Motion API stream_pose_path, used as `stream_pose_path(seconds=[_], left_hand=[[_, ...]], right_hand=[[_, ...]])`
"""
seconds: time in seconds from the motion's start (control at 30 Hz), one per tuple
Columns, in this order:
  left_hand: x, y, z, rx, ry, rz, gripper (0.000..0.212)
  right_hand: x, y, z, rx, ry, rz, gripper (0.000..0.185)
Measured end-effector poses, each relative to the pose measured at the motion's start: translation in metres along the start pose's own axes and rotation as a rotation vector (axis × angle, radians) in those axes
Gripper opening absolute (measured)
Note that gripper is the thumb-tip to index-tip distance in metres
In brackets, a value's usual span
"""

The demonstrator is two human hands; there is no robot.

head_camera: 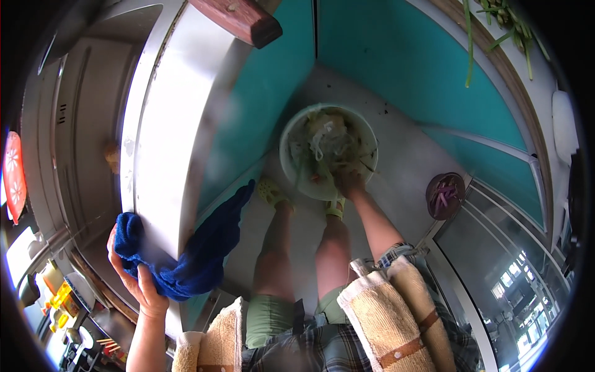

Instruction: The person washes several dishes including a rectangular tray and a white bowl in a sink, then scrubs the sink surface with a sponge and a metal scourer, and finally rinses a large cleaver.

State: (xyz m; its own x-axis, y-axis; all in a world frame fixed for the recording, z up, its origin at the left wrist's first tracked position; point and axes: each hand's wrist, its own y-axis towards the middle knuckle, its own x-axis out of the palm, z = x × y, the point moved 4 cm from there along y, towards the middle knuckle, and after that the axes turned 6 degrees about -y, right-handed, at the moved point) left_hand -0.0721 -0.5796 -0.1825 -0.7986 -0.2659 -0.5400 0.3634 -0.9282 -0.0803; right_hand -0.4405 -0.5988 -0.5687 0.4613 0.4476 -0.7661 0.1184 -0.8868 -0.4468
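My left hand grips a dark blue cloth at the near edge of a white counter; the cloth drapes over the counter's edge and hangs down towards the floor. My right hand reaches down into a round white bin on the floor, at its near right side. Inside the bin lie food scraps and a crumpled translucent plastic bag. The fingertips of my right hand are dim among the scraps, so whether they hold anything is unclear.
A sink lies left of the counter. Teal cabinet panels surround the bin. At right are a small bowl with purple pieces and a glass-fronted cabinet. Green stalks overhang the upper right counter. A wooden handle juts in above.
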Motion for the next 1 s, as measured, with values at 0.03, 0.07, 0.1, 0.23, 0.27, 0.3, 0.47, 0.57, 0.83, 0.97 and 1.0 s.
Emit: stream_pose_path(seconds=[0.03, 0.07, 0.1, 0.23, 0.27, 0.3, 0.47, 0.57, 0.83, 0.97, 1.0], left_hand=[[0.005, 0.004, 0.005, 0.042, 0.052, -0.042, 0.066], [0.009, 0.006, 0.008, 0.084, 0.103, -0.082, 0.066], [0.006, 0.003, 0.007, 0.077, 0.103, -0.074, 0.066], [0.012, 0.007, 0.013, 0.119, 0.06, -0.043, 0.059], [0.021, 0.013, 0.021, 0.18, 0.112, -0.074, 0.057], [0.024, 0.014, 0.025, 0.219, 0.174, -0.099, 0.055], [0.028, 0.014, 0.048, 0.303, 0.288, -0.119, 0.05], [0.027, 0.014, 0.055, 0.281, 0.306, -0.135, 0.052], [-0.027, 0.032, 0.068, 0.114, -0.191, -0.009, 0.069], [-0.046, 0.042, 0.144, 0.275, -0.261, -0.232, 0.088], [-0.052, 0.045, 0.143, 0.303, -0.172, -0.223, 0.087]], right_hand=[[0.013, -0.001, 0.006, 0.022, -0.333, -0.333, 0.044], [0.015, -0.002, 0.007, 0.027, -0.334, -0.329, 0.044], [-0.003, -0.003, -0.01, -0.067, -0.093, -0.048, 0.047], [0.002, -0.011, 0.008, 0.136, -0.1, -0.015, 0.056], [-0.002, -0.011, 0.014, 0.236, -0.185, -0.093, 0.058], [-0.014, -0.011, 0.009, 0.295, 0.006, -0.077, 0.061], [-0.171, -0.065, -0.093, 0.189, 1.835, -0.223, 0.058], [-0.261, -0.101, -0.156, -0.032, 1.999, -0.412, 0.069], [-0.33, -0.107, -0.337, 0.093, 1.843, -0.706, 0.075], [-0.311, -0.092, -0.393, 0.014, 1.276, -0.659, 0.051], [-0.307, -0.093, -0.418, 0.04, 1.167, -0.641, 0.05]])
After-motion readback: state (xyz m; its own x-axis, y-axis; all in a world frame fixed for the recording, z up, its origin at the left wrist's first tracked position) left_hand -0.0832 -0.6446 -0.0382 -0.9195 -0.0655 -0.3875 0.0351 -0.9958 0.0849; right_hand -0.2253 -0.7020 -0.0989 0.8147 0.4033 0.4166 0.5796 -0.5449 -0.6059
